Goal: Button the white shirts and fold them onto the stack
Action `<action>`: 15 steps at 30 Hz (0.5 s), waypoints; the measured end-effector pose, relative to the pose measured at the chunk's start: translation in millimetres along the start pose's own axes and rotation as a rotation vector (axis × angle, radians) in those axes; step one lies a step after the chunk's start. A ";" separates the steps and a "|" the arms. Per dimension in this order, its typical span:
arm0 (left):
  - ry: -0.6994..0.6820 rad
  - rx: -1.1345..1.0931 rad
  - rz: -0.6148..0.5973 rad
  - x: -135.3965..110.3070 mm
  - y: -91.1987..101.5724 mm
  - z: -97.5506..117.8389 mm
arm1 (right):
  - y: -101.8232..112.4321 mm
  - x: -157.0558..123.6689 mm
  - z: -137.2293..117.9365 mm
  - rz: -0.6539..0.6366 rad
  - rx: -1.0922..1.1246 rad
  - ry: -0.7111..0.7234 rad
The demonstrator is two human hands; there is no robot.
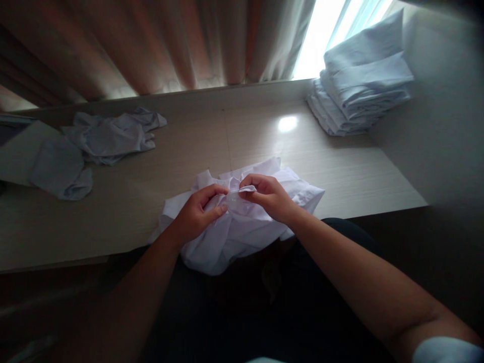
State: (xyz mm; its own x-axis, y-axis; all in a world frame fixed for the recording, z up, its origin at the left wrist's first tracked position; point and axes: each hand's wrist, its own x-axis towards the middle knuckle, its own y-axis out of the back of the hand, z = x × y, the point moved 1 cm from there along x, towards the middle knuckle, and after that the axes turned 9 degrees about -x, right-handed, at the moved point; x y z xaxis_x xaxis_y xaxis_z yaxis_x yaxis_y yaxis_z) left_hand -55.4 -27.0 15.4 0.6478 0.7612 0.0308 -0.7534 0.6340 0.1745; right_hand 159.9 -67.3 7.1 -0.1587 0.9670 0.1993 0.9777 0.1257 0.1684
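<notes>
A crumpled white garment (242, 229), which looks like a shirt, lies at the front edge of the tabletop and sags partly over it. My left hand (200, 212) grips its fabric between thumb and fingers, near the middle. Just beside it, my right hand (266, 194) pinches a small folded edge of the same white cloth, raised a little above the rest. Between the two hands a bunched strip of fabric shows; whether it is a collar or a placket I cannot tell.
A stack of folded white clothes (366, 85) stands at the back right against the wall. Loose white garments (113, 133) lie at the left, beside a greyish cloth (62, 169). Pleated curtains (151, 45) hang behind the wooden tabletop (124, 212).
</notes>
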 end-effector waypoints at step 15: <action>0.075 -0.208 0.117 -1.5 -3.7 -2.7 | 0.2 -0.7 -3.3 0.015 0.006 -0.029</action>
State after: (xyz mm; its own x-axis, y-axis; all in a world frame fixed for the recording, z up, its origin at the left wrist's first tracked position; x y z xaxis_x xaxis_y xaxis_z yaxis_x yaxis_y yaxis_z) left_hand -53.9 -30.1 12.1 0.5508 0.8339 -0.0352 -0.8346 0.5499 -0.0330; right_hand 159.8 -68.7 10.2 -0.1399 0.9749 0.1732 0.9808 0.1124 0.1594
